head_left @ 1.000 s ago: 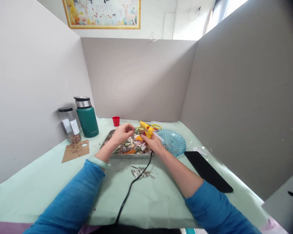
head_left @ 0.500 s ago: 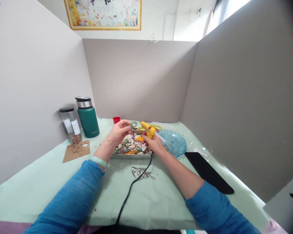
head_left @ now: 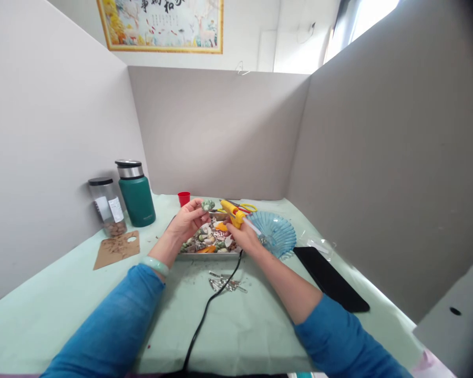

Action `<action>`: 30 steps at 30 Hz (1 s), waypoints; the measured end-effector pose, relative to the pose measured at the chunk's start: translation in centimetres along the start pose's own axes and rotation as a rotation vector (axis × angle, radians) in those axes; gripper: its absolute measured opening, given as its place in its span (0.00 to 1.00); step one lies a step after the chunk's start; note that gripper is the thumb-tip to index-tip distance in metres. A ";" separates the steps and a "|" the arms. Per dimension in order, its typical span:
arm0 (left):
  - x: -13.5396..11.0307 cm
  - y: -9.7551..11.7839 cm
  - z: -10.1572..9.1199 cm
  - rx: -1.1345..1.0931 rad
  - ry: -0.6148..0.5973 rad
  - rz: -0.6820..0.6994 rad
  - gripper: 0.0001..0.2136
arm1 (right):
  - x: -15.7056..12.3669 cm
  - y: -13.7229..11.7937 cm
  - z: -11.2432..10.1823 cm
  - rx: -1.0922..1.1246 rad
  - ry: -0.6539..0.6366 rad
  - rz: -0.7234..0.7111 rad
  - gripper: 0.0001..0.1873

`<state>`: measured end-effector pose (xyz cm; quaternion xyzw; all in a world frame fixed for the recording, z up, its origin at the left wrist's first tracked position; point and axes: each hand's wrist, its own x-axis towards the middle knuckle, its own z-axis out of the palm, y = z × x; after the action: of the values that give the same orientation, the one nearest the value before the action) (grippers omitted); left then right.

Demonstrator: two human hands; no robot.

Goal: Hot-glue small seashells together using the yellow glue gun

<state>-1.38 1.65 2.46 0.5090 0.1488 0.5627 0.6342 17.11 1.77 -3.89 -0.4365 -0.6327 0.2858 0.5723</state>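
1. While loose pieces crowd the metal tray (head_left: 208, 256) at its four o'clock, a left hand (head_left: 187, 222) pinches a green-and-white piece (head_left: 207, 205) between thumb and fingers.
2. The piece sits at that hand's two o'clock, just at the fingertips; any glue on it is too small to make out.
3. By appearances it is early work: one piece is up, many lie in the tray, and silver pins (head_left: 230, 286) rest untouched at the left hand's five o'clock.
4. The right hand (head_left: 244, 237) curls around a yellow glue gun (head_left: 232, 212), its tip toward eleven o'clock, near the piece but apparently apart.
5. A blue plate (head_left: 281, 231) lies at the right hand's three o'clock.
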 end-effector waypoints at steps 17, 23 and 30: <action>0.7 -1.7 -1.6 0.492 0.166 -0.082 0.13 | -0.5 -1.5 -0.3 0.257 0.063 0.158 0.13; 0.8 -2.3 -1.6 0.918 0.132 0.016 0.06 | -0.6 -1.9 -0.4 0.131 0.012 0.163 0.11; 1.0 -2.7 -1.8 1.122 0.155 0.029 0.06 | -0.5 -1.3 0.0 0.036 0.018 0.076 0.11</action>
<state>-0.90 3.73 -0.10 0.7273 0.4642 0.4418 0.2458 16.84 0.74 -3.03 -0.4524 -0.6051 0.3146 0.5747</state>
